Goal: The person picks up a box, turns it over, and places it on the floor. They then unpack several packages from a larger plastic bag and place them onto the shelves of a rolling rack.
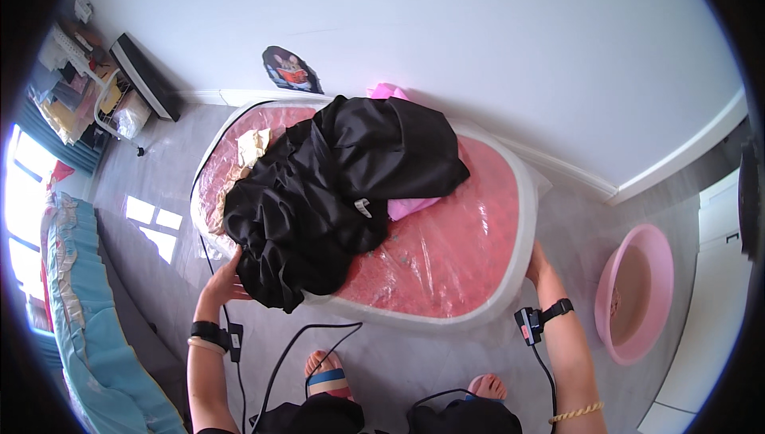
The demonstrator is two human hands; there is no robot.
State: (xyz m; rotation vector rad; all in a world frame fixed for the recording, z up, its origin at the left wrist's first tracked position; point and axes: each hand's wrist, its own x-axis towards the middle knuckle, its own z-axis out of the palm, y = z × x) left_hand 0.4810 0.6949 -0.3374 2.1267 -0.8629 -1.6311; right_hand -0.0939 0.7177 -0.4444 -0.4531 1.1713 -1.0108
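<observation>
Black cloth lies bunched over the left and middle of a padded oval board with a red, plastic-wrapped top. Pink fabric shows from beneath it, and cream fabric sits at its left edge. My left hand is at the board's near left edge, against the black cloth; its fingertips are partly hidden, so a grip cannot be told. At the right edge of the board is my right hand, its fingers hidden behind the rim.
A pink basin holding cloudy water stands on the floor at right. Black cables hang from both wrists and loop near my feet. The wall borders the board's far side. A wheeled clothes rack and a blue-covered bed are at left.
</observation>
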